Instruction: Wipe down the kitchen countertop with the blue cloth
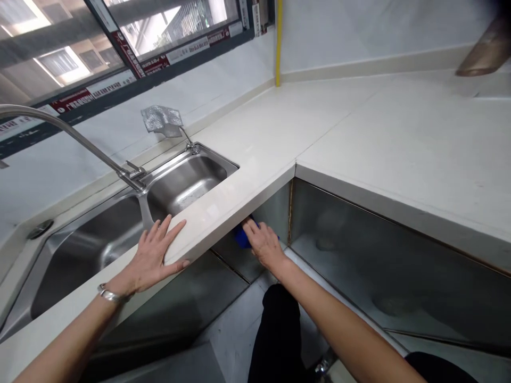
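Observation:
My left hand (154,258) lies with fingers spread on the front edge of the pale countertop (343,122), beside the steel double sink (146,205). Below the counter's edge, near the inner corner, my right hand (262,242) presses a blue cloth (242,236) against the grey cabinet front (275,210). Its fingers curl over the cloth and partly hide it. A silver bracelet (109,293) circles my left wrist.
A curved faucet (75,135) rises behind the sink, with a smaller tap wrapped in silver bubble film (162,119) beyond it. Dark glossy cabinet panels (383,255) run along the right. A yellow pipe (278,42) stands in the corner. My black-clad leg (275,335) is below.

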Available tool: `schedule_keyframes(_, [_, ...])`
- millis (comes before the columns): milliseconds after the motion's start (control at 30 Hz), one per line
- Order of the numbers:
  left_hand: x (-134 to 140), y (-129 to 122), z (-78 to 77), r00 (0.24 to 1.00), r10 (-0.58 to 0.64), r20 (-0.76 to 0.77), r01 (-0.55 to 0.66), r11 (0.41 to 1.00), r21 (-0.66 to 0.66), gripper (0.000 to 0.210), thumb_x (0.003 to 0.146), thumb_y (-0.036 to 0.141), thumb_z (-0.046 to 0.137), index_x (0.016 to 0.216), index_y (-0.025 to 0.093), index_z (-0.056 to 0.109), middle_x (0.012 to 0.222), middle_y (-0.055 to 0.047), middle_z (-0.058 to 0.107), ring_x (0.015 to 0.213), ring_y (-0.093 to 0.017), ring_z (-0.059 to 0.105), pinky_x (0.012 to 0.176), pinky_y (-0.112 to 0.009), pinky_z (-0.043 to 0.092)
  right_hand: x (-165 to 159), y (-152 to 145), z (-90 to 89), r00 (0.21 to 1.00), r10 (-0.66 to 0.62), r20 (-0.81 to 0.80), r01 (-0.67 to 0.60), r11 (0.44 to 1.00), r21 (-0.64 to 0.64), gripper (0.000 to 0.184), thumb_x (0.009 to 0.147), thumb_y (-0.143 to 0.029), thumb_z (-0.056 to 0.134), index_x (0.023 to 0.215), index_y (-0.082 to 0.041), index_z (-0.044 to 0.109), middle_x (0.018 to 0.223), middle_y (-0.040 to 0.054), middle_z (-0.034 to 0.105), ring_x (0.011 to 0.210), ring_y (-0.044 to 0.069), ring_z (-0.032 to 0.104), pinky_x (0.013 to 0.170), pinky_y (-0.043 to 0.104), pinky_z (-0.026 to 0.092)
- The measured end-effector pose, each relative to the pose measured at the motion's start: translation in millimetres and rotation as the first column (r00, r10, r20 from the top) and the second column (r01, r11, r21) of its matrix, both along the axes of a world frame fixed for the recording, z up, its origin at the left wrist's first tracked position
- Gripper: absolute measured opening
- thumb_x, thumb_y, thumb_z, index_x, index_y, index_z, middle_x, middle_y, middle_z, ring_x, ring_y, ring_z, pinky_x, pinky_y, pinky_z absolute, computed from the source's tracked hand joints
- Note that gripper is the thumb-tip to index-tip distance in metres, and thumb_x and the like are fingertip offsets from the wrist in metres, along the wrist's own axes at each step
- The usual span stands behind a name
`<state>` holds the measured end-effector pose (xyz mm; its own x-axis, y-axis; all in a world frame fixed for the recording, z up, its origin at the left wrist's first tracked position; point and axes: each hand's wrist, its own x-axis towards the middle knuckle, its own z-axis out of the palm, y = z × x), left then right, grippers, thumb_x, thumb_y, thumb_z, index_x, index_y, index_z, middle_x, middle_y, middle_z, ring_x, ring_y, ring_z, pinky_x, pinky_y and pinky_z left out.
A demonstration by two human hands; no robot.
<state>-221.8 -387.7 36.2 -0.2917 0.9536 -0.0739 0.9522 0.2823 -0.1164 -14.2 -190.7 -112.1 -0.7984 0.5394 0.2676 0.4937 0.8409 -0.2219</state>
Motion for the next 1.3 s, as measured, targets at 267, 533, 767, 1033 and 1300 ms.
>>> schedule_keyframes(267, [-2, 0, -7.8, 0.998, -0.001, 0.057, -0.002, 0.998, 0.055, 0.087, 0.084, 0.073, 0.049, 0.155, 0.038, 0.013, 0.163, -0.009, 0.010, 0.143, -0.045, 0.022, 0.109, -0.067, 0.027, 8, 62, -7.8, 0.986, -0.156, -0.055, 0.154, 0.987, -0.041, 0.069, 0.075, -0.001, 0.052, 0.142, -0.015, 0.040, 0.154, 0.0128, 0.033, 0.101, 0.028, 0.052, 0.084, 0.042, 0.049])
schedule_keyframes(533, [-5, 1, -9.4, 0.998, -0.010, 0.062, 0.006, 0.998, 0.065, 0.086, 0.083, 0.072, 0.049, 0.154, 0.040, 0.013, 0.163, -0.008, 0.012, 0.143, -0.044, 0.024, 0.108, -0.066, 0.028, 12, 116, 10.0, 0.933, -0.356, 0.046, 0.359, 0.927, -0.113, 0.073, 0.076, -0.008, 0.057, 0.145, -0.008, 0.034, 0.156, 0.0187, 0.027, 0.105, 0.029, 0.054, 0.085, 0.040, 0.053])
schedule_keyframes(767, [-2, 2, -8.5, 0.997, -0.010, 0.076, 0.003, 0.996, 0.090, 0.086, 0.082, 0.074, 0.050, 0.154, 0.037, 0.018, 0.161, -0.011, 0.017, 0.140, -0.045, 0.027, 0.107, -0.067, 0.028, 17, 126, 9.5, 0.934, -0.354, -0.050, 0.343, 0.927, -0.155, 0.075, 0.075, -0.009, 0.052, 0.147, -0.010, 0.033, 0.152, 0.0195, 0.033, 0.104, 0.030, 0.057, 0.085, 0.043, 0.053])
schedule_keyframes(1033, [3, 2, -5.9, 0.993, 0.002, 0.114, -0.012, 0.996, 0.090, 0.089, 0.080, 0.076, 0.052, 0.153, 0.035, 0.023, 0.161, -0.011, 0.018, 0.141, -0.044, 0.025, 0.111, -0.066, 0.025, -7, 53, 0.3, 0.945, -0.294, -0.142, 0.265, 0.945, -0.189, 0.068, 0.075, -0.009, 0.048, 0.142, -0.005, 0.038, 0.141, 0.0199, 0.043, 0.107, 0.030, 0.054, 0.090, 0.040, 0.051])
schedule_keyframes(1300, [3, 2, -8.1, 0.992, -0.003, 0.127, -0.009, 0.995, 0.099, 0.092, 0.079, 0.078, 0.052, 0.154, 0.032, 0.023, 0.160, -0.013, 0.019, 0.142, -0.042, 0.022, 0.112, -0.065, 0.022, -39, -65, -18.3, 0.961, -0.073, -0.266, 0.025, 0.983, -0.181, 0.060, 0.074, -0.006, 0.045, 0.134, -0.004, 0.047, 0.140, 0.0206, 0.045, 0.100, 0.028, 0.050, 0.088, 0.042, 0.048])
